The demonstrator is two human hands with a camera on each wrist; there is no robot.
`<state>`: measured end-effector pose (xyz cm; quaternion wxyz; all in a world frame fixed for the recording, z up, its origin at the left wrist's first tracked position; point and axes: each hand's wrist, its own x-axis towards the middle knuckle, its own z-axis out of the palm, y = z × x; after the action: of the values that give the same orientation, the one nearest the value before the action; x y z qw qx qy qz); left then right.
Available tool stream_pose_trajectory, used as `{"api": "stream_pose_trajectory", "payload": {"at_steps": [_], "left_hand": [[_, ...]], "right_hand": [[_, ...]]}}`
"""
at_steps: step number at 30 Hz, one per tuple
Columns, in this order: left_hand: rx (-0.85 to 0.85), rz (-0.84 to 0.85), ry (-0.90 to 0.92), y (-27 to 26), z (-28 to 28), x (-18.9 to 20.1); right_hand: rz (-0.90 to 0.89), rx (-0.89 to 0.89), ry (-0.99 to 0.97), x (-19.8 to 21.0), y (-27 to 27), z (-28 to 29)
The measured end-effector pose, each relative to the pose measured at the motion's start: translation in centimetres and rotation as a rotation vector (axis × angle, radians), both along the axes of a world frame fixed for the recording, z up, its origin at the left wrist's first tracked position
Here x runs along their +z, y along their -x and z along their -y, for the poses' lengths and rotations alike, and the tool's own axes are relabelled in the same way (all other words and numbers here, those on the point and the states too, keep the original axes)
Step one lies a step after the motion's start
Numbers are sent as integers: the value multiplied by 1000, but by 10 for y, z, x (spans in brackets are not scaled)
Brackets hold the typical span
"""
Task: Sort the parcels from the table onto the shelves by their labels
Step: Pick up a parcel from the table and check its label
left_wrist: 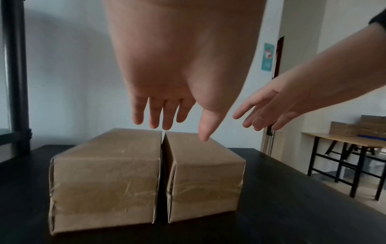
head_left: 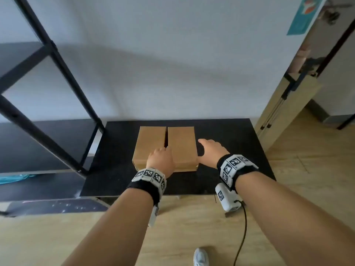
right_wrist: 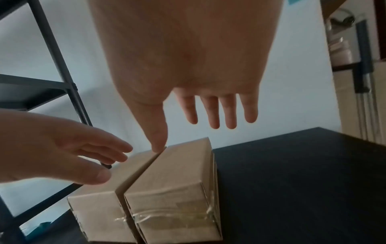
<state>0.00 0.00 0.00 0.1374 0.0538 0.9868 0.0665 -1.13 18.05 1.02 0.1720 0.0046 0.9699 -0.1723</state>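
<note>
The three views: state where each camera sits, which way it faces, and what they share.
Head: looks down from above at the black table; both forearms show.
Left wrist: looks along the open left hand over the left parcel.
Right wrist: looks along the open right hand above the right parcel.
All share both parcels and both hands.

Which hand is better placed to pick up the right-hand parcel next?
Right, probably. The right hand hovers open beside the right parcel, at its outer side. The left hand is open above the seam between it and the left parcel, touching neither.
</note>
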Motion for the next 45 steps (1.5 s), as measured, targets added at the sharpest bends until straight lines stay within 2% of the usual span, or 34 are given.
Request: {"api": "stream_pose_trajectory", "payload": {"at_steps": [5, 14, 17, 21, 27, 35, 41, 45], "left_hand": [[146, 72, -32, 11, -12, -21], [184, 146, -74, 16, -16, -37], [210, 121, -178, 16, -16, -41], [252, 6, -348, 14, -15, -36], [416, -110, -707, 21, -13, -12], [506, -41, -1031, 47, -12, 7], [514, 61, -1012, 51, -11, 0], [492, 168, -969, 50, -12, -10]], "right_hand": [[121, 36, 34, -25, 18, -7], [147, -3, 152, -48, 22, -5], [104, -69, 169, -48, 19, -7], [27, -194, 276, -41, 19, -12], [-113, -361, 494, -22, 24, -19], [-128, -472, 697, -12, 33, -26], [1, -405, 796, -12, 33, -20], [113, -344, 771, -24, 30, -23]]}}
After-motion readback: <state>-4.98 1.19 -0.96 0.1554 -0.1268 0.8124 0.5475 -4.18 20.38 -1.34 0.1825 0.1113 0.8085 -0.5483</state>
